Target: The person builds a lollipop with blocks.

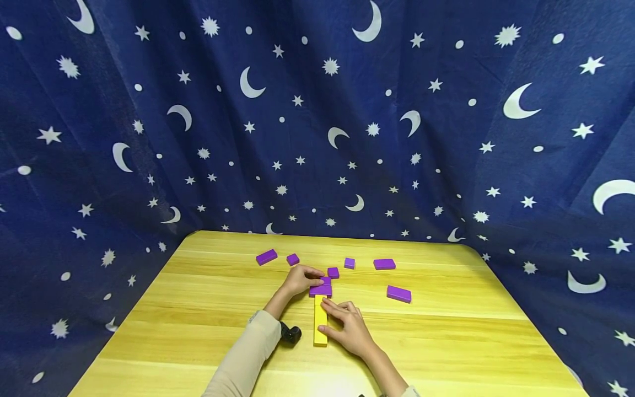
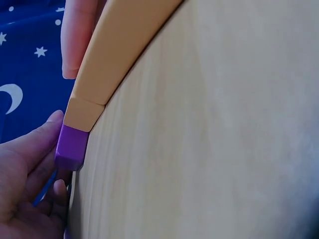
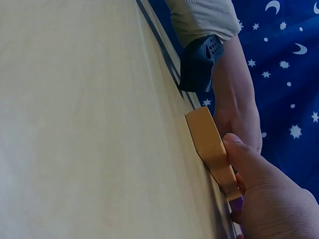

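A long yellow block [image 1: 319,325] lies on the wooden table [image 1: 198,309], pointing away from me. A purple block [image 1: 320,290] sits crosswise against its far end. My left hand [image 1: 302,278] pinches this purple block [image 2: 71,147] between thumb and fingers. My right hand [image 1: 342,322] rests on the yellow block with fairly straight fingers, its thumb [image 3: 249,164] laid over the block's edge [image 3: 207,139]. In the left wrist view one right-hand finger [image 2: 75,40] shows beyond the yellow block [image 2: 114,55].
Several loose purple blocks lie further back: a long one [image 1: 266,257] and a small one [image 1: 292,259] at left, small ones [image 1: 333,272] [image 1: 349,263] in the middle, long ones [image 1: 384,264] [image 1: 399,294] at right. A star-patterned blue curtain [image 1: 317,110] surrounds the table.
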Demonstrator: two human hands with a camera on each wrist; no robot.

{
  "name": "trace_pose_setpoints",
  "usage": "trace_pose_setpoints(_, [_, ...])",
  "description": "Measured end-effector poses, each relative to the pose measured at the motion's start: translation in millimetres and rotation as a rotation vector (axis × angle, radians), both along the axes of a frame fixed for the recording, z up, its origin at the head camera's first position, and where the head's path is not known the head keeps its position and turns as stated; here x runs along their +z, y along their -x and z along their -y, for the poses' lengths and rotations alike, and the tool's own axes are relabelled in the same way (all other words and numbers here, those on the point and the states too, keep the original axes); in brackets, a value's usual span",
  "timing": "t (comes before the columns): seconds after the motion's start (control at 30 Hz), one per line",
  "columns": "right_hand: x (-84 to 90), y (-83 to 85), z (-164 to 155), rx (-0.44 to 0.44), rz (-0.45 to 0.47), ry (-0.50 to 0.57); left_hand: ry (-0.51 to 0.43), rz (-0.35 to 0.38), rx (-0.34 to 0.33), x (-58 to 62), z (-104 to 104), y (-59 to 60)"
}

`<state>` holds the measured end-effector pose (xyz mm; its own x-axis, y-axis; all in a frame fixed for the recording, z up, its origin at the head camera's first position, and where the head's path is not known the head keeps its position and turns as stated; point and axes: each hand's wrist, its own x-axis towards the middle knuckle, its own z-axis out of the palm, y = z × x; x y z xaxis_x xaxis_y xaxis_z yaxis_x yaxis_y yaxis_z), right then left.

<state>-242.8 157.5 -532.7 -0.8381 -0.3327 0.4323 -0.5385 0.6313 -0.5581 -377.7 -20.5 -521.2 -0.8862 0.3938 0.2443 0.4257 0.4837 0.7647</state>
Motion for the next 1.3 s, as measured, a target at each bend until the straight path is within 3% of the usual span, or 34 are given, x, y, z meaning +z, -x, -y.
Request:
trace_pose_setpoints(0.3, [-0.3,-0.4,0.2,0.001,-0.003,0.004,-0.004,0.021,0.01,-0.9,-0.5,0.4])
trace_pose_setpoints(0.5, [-1.6,0.7,-1.0,-0.009,-0.008,0.003,-0.063,-0.022,0.015,-0.4,3.8,3.2])
trace_pose_setpoints(0.77, [0.2,-0.6,0.8,0.001,0.012,0.001,-0.229,-0.202,0.244,2.6,34.2,13.2])
trace_pose_setpoints(0.93, [1.2,-1.0,1.3,-0.004,0.019,0.009,-0.258,-0.235,0.341,2.1,50.8,15.7])
trace_pose_setpoints(1.17, [-0.1,-1.3,0.6,-0.003,0.018,0.01,-0.162,-0.195,0.405,-4.9,53.1,17.9])
trace_pose_setpoints(1.3, [0.2,-1.0,1.2,-0.005,0.012,0.003,-0.096,-0.219,0.421,-9.7,51.8,20.4])
